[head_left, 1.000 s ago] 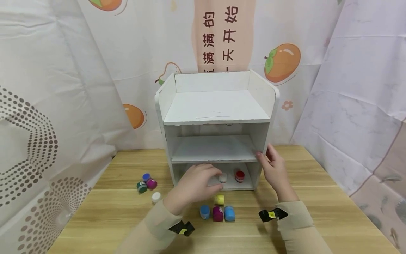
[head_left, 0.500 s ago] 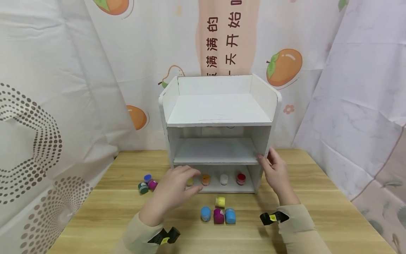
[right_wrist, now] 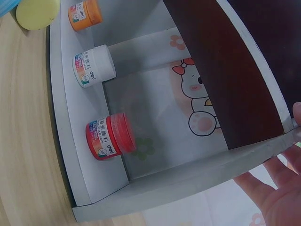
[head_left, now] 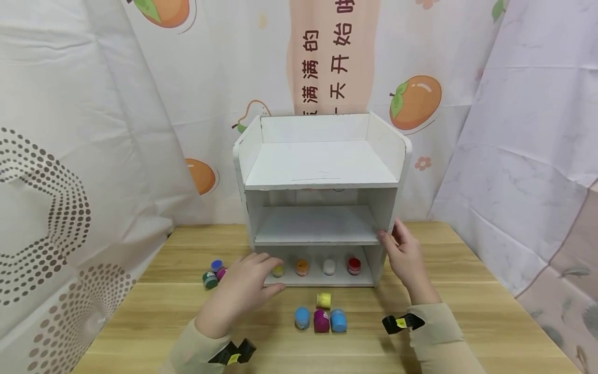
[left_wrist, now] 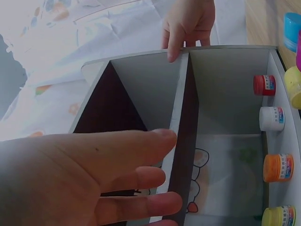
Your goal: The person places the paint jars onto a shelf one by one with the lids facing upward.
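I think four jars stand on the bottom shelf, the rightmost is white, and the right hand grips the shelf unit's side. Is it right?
Not quite: the rightmost jar is red, as the head view shows. Four jars stand on the bottom shelf, and the right hand grips the unit's side.

A white fabric backdrop (head_left: 215, 62) with orange fruits and a peach panel (head_left: 324, 57) of dark characters fills the upper middle. Wrinkled white cloth (head_left: 112, 197) with brown dotted patterns covers the left side, pale grey-veined cloth (head_left: 514, 171) the right. A wood-grain desk (head_left: 364, 353) spans the softly lit lower frame.
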`<state>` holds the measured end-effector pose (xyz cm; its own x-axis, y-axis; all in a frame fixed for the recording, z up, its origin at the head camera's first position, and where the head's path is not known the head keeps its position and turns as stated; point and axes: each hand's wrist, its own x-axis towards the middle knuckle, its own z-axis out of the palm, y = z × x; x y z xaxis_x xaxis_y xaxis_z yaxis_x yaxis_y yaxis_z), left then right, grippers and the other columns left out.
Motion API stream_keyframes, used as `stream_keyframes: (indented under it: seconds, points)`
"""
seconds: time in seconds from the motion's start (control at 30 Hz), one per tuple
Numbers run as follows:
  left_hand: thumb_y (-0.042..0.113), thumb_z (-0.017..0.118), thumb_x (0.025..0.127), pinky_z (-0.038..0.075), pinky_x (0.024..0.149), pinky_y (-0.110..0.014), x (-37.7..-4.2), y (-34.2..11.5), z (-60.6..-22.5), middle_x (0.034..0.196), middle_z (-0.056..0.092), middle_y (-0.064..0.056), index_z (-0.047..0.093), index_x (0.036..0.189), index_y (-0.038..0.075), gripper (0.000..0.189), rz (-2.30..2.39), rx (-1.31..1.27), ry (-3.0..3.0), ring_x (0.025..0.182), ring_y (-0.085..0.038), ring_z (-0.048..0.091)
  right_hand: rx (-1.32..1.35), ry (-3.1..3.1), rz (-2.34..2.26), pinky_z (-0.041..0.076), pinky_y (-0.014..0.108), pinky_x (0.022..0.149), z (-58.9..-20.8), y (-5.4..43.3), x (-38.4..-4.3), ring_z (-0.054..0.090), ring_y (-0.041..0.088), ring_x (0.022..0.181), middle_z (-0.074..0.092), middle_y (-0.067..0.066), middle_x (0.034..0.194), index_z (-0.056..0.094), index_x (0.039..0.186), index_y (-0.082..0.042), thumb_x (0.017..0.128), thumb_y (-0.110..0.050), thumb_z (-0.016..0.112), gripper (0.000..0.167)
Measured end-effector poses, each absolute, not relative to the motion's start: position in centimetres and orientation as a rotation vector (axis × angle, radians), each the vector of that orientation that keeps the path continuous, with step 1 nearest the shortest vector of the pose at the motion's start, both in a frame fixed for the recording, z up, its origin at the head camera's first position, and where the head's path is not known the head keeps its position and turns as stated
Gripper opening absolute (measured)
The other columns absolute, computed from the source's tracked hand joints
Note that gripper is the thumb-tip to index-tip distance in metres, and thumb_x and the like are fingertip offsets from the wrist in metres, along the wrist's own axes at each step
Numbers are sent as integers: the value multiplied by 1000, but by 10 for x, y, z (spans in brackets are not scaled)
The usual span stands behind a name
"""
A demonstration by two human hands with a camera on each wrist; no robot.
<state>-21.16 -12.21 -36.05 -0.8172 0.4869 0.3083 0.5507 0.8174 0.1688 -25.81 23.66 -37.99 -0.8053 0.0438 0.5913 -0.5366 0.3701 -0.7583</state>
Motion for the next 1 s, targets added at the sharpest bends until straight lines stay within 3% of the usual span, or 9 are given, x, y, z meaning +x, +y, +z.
stream_keyframes:
  seconds: [0.27,0.73,1.0]
  points:
    - [46,75,91,52,89,-51,-217,-120,-365,118,69,-1,71,124,14,46,-394,-896,-2792,107,-23,64,429,-2092,1468,45,13,92,-380,236,-258,50,37,131,57,30,134,47,145,8,103,-3,57,44]
    - [42,72,93,47,100,-53,-219,-90,-395,133,65,1,70,128,21,41,-362,-1033,-2935,121,-22,60,436,-2102,1459,46,14,92,-379,235,-257,50,45,129,56,33,134,45,144,12,103,0,56,44]
    - [36,78,89,52,92,-42,-220,-78,-413,117,68,11,74,121,23,35,-304,-1158,-2930,102,-10,63,448,-2096,1464,45,14,92,-380,235,-258,49,45,130,55,33,134,45,145,10,103,-2,56,45]
